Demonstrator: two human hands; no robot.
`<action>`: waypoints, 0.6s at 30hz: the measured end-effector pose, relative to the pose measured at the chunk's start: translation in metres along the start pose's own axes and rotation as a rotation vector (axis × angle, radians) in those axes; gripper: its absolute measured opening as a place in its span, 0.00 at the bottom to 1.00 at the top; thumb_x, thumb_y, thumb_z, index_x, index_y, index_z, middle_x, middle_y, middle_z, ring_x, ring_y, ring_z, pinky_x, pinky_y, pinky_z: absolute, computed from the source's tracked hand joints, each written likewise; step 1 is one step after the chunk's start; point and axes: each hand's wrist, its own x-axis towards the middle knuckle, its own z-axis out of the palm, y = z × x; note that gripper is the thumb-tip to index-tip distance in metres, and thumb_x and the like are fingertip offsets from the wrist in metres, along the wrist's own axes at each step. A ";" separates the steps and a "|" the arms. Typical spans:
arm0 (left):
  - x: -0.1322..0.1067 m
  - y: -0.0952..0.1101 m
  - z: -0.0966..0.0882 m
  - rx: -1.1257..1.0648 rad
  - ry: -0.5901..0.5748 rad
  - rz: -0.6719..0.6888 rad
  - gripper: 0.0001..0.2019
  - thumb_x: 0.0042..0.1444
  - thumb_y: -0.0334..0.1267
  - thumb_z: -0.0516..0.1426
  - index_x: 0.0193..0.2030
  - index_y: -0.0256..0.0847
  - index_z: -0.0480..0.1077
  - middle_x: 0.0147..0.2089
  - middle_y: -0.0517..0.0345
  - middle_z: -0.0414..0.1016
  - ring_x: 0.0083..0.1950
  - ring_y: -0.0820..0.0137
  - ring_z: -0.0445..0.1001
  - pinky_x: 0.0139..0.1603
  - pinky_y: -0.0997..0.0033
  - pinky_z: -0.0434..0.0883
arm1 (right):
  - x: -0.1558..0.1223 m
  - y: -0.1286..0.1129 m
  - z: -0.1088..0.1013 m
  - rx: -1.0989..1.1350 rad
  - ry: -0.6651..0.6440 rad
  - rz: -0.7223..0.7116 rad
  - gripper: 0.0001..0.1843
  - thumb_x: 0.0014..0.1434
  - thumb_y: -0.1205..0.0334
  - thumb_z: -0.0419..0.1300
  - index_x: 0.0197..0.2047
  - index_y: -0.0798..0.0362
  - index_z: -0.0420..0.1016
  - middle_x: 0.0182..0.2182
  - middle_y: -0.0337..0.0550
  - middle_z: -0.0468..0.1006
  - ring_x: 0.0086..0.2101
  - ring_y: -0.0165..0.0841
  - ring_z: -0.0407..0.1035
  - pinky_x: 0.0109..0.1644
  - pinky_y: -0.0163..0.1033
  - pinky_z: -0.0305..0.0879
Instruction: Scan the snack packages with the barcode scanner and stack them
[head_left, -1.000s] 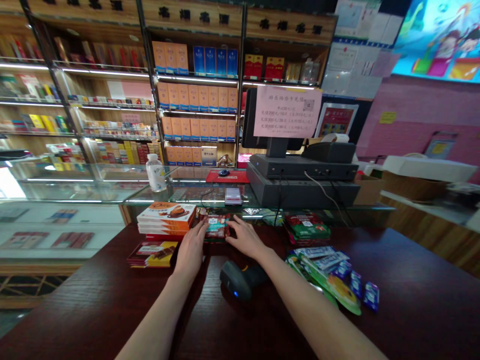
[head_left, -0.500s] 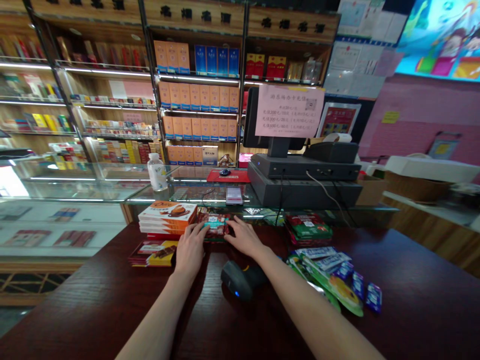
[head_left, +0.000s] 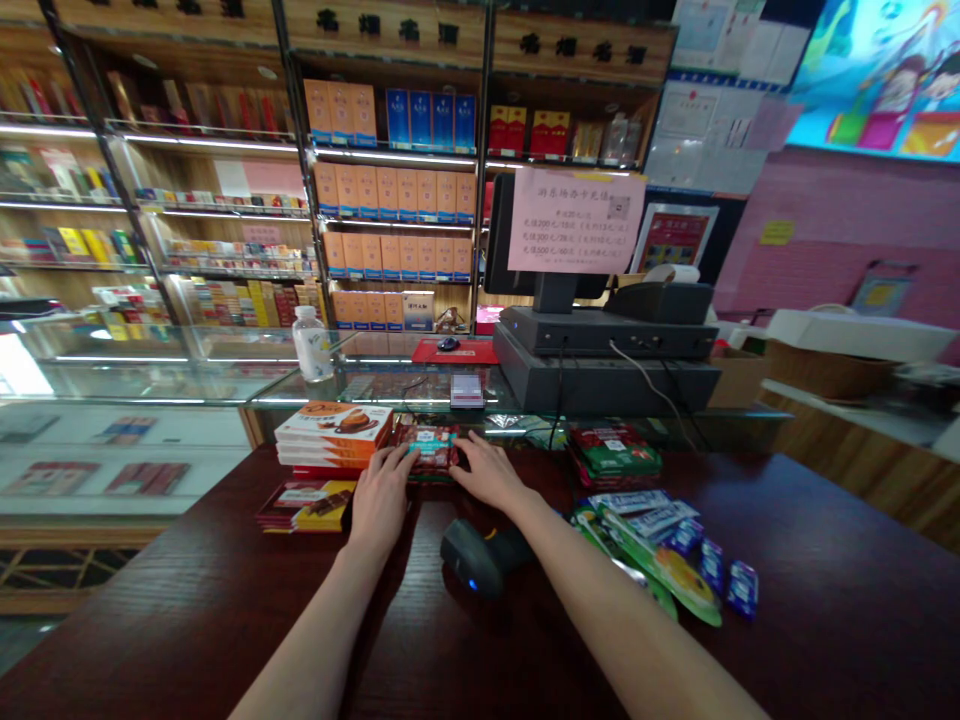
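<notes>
A red-brown snack packet point(head_left: 427, 448) with a teal label lies flat near the far edge of the dark wooden table, between my two hands. My left hand point(head_left: 381, 490) is closed on its left edge, fingers over the top. At the packet's right edge my right hand point(head_left: 486, 468) grips with thumb and fingertips. Just left of my left hand are stacked white-and-orange chocolate boxes point(head_left: 334, 425). In front of them lie chocolate bars point(head_left: 307, 505) in red and yellow wrappers. A black barcode scanner point(head_left: 471, 558) rests below my right forearm, partly hidden by it.
At right are a pile of green and red packets point(head_left: 615, 455), green bags point(head_left: 660, 570) and small blue packs point(head_left: 742, 588). Behind the table, a glass counter point(head_left: 375, 380) carries a bottle point(head_left: 312, 345) and a cash register point(head_left: 600, 360). Stocked shelves point(head_left: 397, 225) line the wall.
The view has shifted very slightly. Both hands stay at the packet's sides, and nothing on the table has visibly moved.
</notes>
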 end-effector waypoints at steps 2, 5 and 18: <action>0.000 0.000 0.001 -0.002 0.005 -0.001 0.26 0.60 0.25 0.48 0.62 0.45 0.71 0.63 0.51 0.73 0.62 0.55 0.66 0.56 0.50 0.72 | 0.000 0.000 0.000 0.002 -0.005 -0.004 0.29 0.63 0.57 0.57 0.66 0.50 0.65 0.66 0.54 0.67 0.69 0.44 0.52 0.66 0.55 0.52; 0.000 0.000 0.000 0.002 0.008 -0.002 0.26 0.59 0.24 0.48 0.62 0.45 0.70 0.63 0.50 0.73 0.62 0.55 0.66 0.57 0.50 0.72 | -0.001 0.000 -0.001 -0.001 -0.018 0.005 0.31 0.63 0.56 0.57 0.68 0.51 0.63 0.66 0.56 0.65 0.69 0.44 0.52 0.66 0.55 0.52; 0.003 0.006 -0.003 -0.038 0.078 0.053 0.27 0.60 0.24 0.47 0.65 0.42 0.67 0.65 0.50 0.71 0.62 0.57 0.66 0.61 0.52 0.70 | -0.024 0.002 -0.026 -0.010 0.020 0.012 0.33 0.62 0.59 0.58 0.69 0.53 0.61 0.66 0.57 0.66 0.69 0.45 0.53 0.68 0.55 0.52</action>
